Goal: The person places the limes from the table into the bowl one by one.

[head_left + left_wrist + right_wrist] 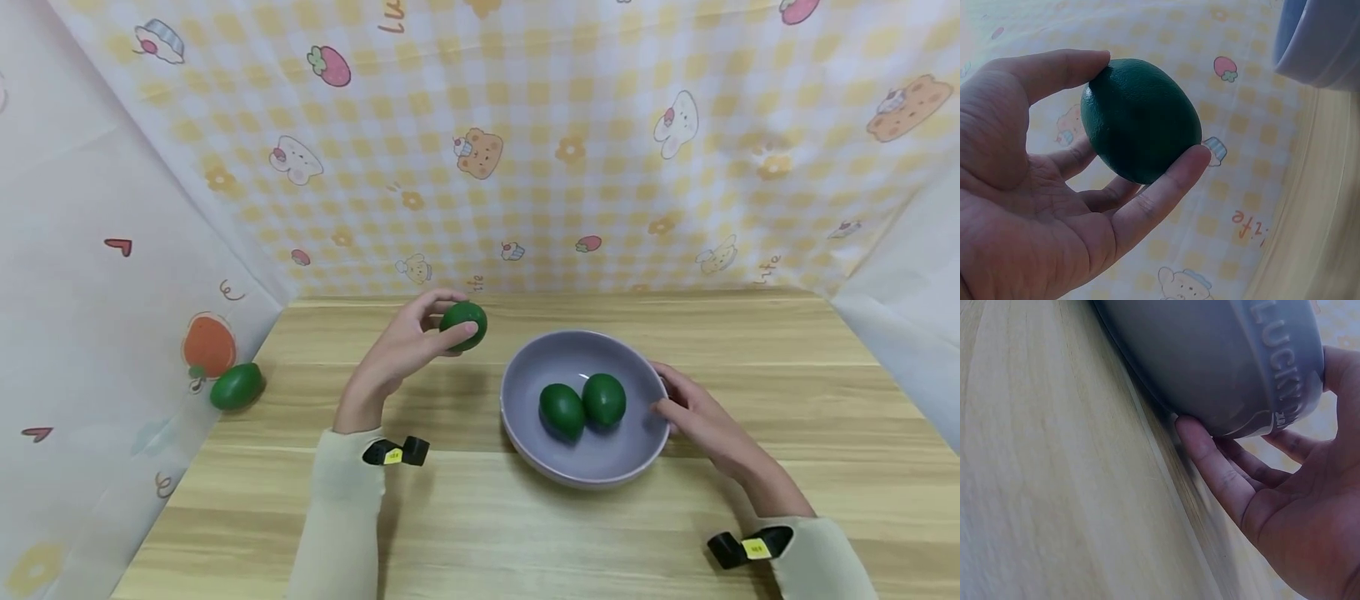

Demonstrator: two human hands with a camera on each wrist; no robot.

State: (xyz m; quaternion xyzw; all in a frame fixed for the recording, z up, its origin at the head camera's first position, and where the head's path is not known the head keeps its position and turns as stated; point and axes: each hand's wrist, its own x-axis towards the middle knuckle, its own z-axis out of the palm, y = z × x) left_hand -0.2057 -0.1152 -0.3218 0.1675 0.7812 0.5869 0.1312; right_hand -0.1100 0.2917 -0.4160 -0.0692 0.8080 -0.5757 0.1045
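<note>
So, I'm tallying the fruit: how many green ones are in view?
4: two in the bowl, at and; one held by the left hand at; one by the left wall.

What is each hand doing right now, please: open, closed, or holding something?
Left hand: holds a green fruit in thumb and fingertips, above the table.
Right hand: holds the rim of the grey bowl.

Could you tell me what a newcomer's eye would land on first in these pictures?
Probably the green egg-shaped fruit pinched in the fingertips of the left hand, raised above the wooden table just left of the grey bowl. Next come the two matching green fruits lying side by side in that bowl, whose right rim the right hand holds. A fourth green fruit lies at the table's far left edge.
</note>
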